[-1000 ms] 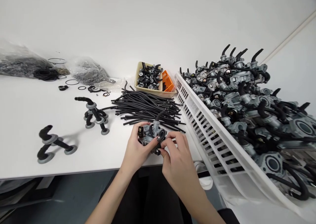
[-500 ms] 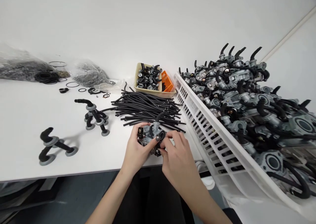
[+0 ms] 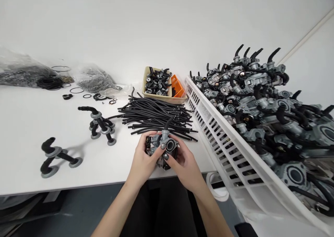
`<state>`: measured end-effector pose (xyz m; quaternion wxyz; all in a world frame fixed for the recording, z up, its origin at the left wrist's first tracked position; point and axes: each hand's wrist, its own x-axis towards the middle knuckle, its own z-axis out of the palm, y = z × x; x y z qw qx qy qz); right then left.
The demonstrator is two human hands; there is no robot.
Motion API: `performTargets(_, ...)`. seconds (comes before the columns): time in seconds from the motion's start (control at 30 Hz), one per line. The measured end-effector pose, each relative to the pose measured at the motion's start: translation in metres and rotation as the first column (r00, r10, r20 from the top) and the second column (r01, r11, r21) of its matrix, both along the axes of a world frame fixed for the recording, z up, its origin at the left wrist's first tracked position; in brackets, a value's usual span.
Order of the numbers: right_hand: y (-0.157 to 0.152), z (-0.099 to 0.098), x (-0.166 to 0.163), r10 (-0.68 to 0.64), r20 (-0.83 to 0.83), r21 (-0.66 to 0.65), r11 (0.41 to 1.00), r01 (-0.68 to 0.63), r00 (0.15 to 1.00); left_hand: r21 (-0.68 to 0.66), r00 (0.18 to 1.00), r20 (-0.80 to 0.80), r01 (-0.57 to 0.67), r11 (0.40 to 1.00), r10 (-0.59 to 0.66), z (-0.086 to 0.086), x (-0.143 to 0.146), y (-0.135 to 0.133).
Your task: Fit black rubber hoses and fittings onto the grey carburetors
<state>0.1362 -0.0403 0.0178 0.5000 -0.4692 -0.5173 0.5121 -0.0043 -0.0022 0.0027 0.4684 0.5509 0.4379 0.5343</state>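
Note:
A grey metal carburetor (image 3: 171,145) with a short black rubber tube on top is held between both hands near the table's front edge. My left hand (image 3: 143,160) wraps its left side, thumb across the front. On the other side my right hand (image 3: 185,162) closes round the body, its thumb low on the front by the round flange opening. Just behind the carburetor lies a pile of black rubber hoses (image 3: 153,113). The fingers hide much of its underside and back.
A white slatted crate (image 3: 216,125) heaped with carburetors (image 3: 250,101) stands at right. A cream tray (image 3: 156,97) holds small capped tubes, beside an orange basket (image 3: 177,86). Branched tube pieces (image 3: 56,151) stand at left; plastic bags (image 3: 91,77) and rings lie behind.
My right hand has gone from a fingertip pinch at the carburetor's right side to a grip round its body. The flange now faces me more openly. My left hand keeps its hold.

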Motion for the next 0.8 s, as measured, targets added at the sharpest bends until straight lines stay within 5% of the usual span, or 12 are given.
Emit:
performTargets(0.43, -0.008, 0.007, 0.002, 0.001, 0.075, -0.009, 1.000, 0.000, 0.997, -0.031, 0.997, 0.054, 0.053, 0.998, -0.051, -0.002, -0.003, 0.001)
performTargets(0.57, -0.004, 0.007, 0.014, -0.160, 0.206, 0.036, 0.987, 0.156, 0.965, -0.096, 0.982, 0.168, 0.107, 0.990, -0.090, -0.002, -0.004, 0.000)
performTargets(0.67, 0.013, 0.010, 0.021, -0.301, 0.140, 0.168, 0.946, 0.277, 0.943, -0.150, 0.948, 0.291, 0.178, 0.973, -0.129, 0.002, -0.004, -0.001)
performTargets(0.8, 0.040, 0.017, 0.017, -0.118, -0.060, 0.225, 0.966, 0.129, 0.991, -0.155, 0.910, 0.367, 0.265, 0.952, -0.193, 0.008, -0.005, -0.002)
